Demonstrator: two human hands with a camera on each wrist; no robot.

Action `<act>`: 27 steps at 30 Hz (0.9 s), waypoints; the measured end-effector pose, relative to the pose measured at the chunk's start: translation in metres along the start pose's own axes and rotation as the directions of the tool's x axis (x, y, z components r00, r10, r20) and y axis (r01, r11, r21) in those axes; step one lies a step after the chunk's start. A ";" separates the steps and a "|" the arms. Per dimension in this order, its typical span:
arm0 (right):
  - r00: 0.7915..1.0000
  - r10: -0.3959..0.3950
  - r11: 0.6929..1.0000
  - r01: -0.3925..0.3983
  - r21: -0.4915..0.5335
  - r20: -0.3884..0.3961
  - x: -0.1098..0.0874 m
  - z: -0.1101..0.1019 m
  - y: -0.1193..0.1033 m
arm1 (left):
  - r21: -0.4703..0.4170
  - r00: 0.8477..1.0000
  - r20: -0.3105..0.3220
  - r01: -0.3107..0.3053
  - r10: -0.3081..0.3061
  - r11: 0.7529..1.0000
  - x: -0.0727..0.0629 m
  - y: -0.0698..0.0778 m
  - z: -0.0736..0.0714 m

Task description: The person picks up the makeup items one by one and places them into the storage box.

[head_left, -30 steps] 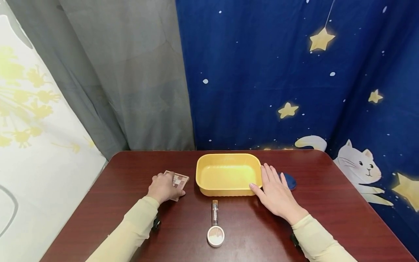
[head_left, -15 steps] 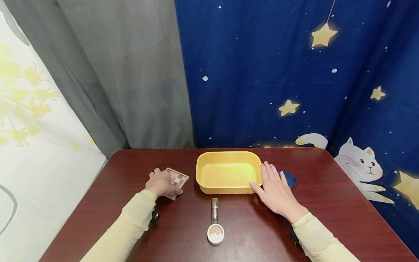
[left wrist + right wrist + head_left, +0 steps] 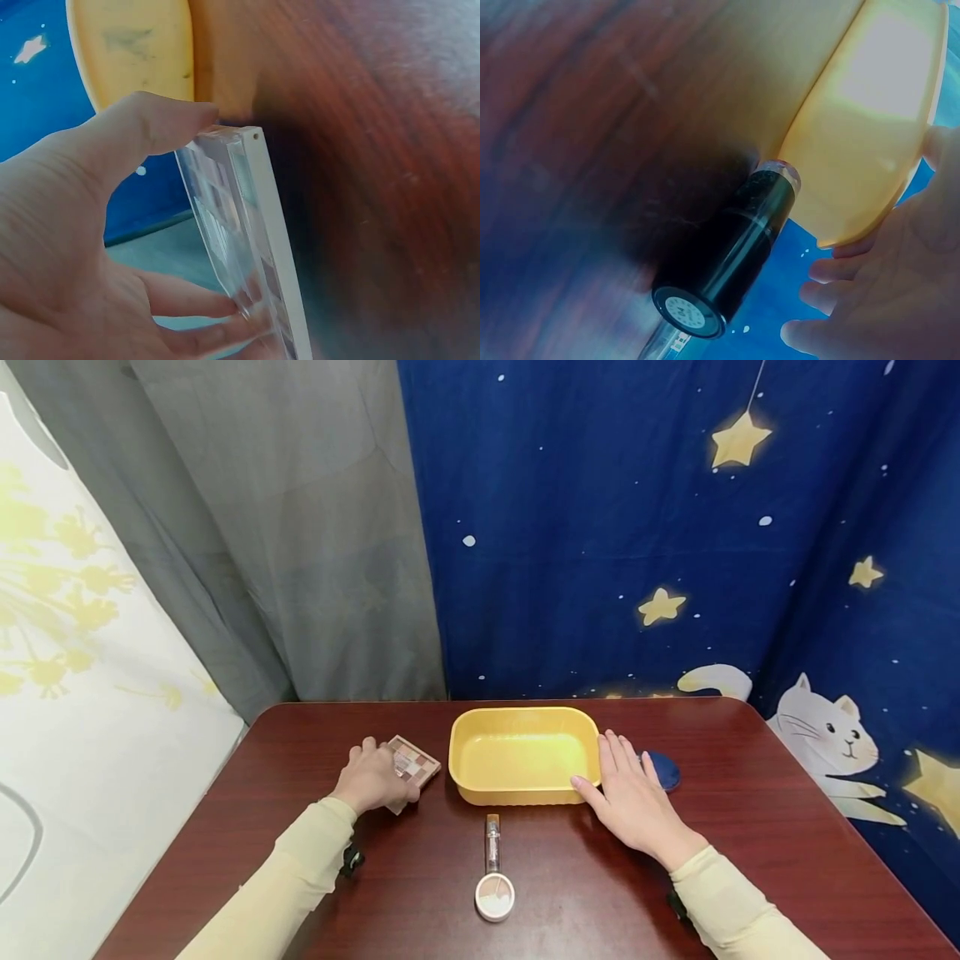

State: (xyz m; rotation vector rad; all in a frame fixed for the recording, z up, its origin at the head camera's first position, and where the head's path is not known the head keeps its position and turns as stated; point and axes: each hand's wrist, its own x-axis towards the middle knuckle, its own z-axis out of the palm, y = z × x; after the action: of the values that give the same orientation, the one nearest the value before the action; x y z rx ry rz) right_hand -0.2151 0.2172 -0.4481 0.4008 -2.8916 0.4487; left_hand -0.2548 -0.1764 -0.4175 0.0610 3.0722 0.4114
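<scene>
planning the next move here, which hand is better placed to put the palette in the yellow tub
Likely the left hand: it grips the palette just left of the tub. The right hand touches the tub's opposite side, farther from the palette.

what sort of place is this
Probably a curtained-off corner of a room, at home or in a small studio: a dark red table stands before a grey curtain and a blue curtain printed with stars.

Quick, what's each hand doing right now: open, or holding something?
Left hand: closed around the makeup palette, holding it by its edges.
Right hand: open, touching the yellow tub.
</scene>
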 end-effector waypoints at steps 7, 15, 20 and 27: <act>1.000 0.000 1.000 0.000 -0.005 0.002 0.001 0.000 0.000 | 0.005 0.996 -0.034 -0.086 0.086 0.996 0.005 0.004 -0.006; 1.000 0.003 1.000 -0.003 -0.009 0.010 0.001 0.000 -0.001 | 0.007 0.985 -0.051 -0.163 0.163 0.987 0.011 0.002 -0.012; 1.000 0.006 1.000 -0.006 -0.014 0.018 0.000 -0.002 -0.001 | 0.007 0.978 -0.078 -0.191 0.191 0.981 0.014 0.004 -0.019; 1.000 0.006 1.000 -0.005 -0.024 0.019 0.001 -0.003 -0.001 | 0.000 0.976 -0.080 -0.201 0.200 0.980 0.018 0.007 -0.030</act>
State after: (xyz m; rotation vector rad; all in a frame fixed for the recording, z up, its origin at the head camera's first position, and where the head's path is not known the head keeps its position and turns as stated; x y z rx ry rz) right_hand -0.2154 0.2166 -0.4449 0.3954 -2.9139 0.4123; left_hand -0.2739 -0.1771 -0.3871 0.3659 3.1539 0.4452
